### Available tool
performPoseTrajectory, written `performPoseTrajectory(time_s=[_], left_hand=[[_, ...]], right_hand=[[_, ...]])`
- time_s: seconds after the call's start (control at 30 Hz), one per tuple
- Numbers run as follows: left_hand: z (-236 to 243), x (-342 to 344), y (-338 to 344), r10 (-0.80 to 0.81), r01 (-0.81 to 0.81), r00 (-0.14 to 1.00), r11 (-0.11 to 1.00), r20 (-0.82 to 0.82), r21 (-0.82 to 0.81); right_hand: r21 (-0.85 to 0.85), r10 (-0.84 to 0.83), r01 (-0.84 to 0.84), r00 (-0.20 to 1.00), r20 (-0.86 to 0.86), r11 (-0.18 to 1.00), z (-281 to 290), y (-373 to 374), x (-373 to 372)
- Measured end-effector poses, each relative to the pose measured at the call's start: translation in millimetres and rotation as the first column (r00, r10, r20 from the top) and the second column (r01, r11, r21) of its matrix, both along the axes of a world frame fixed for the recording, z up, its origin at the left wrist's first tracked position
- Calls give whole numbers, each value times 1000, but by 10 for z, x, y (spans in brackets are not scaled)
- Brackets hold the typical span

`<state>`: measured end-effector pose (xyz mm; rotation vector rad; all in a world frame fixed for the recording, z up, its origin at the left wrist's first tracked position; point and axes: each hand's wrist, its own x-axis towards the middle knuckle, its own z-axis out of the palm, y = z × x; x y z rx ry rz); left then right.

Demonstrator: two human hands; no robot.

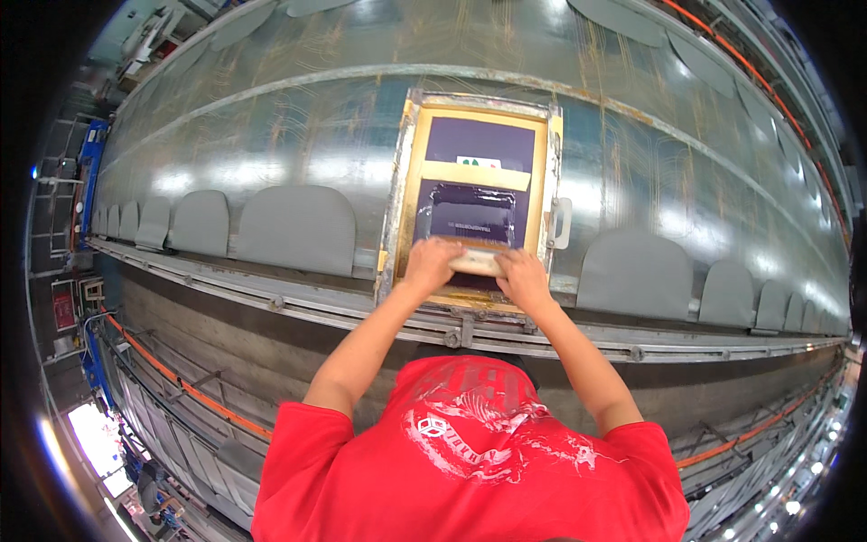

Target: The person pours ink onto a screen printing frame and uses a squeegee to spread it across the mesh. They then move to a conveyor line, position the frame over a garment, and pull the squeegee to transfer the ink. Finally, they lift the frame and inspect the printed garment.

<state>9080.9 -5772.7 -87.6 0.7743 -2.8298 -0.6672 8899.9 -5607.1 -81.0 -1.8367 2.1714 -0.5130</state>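
A screen-printing frame [394, 194] lies on the long table before me. Within its yellowish border is a dark purple area [479, 137], crossed by a pale yellow strip [476, 175]. A glossy dark patch with light lettering [470, 212] shows below that strip. Near the frame's close end, a squeegee [478, 263] with a pale handle lies crosswise. My left hand [432, 263] is closed on its left end, and my right hand [525, 274] grips the right end. The squeegee's lower edge is mostly hidden from view.
A metal rail [352, 318] runs along the table's near edge, with a clamp-like fitting [459, 331] below the frame. Grey rounded fabric pieces [298, 230] lie in a row to the left, more [634, 275] to the right. A white handle [562, 223] sticks out from the frame's right side.
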Motion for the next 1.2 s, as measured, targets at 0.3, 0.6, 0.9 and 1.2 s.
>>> performPoseTrajectory(time_s=[0.3,0.6,0.9,1.2], left_hand=[[-27,139,166,-25,23,997,999,-74,-30],[17,723,302,-16,11,988,999,-156,-34],[241,2611,-1364,84,-86,995,996,-60,-21],[321,3327,-1943,13,-19,998,994,-55,-111]], right_hand=[[-191,-591,756,620,517,626,-827,-327,-1488],[-329,-555,781,614,561,531,-361,-802,-1153],[-244,-499,810,534,682,534,-430,-2597,989],[-271,-487,798,556,674,538,-438,-3062,1602]])
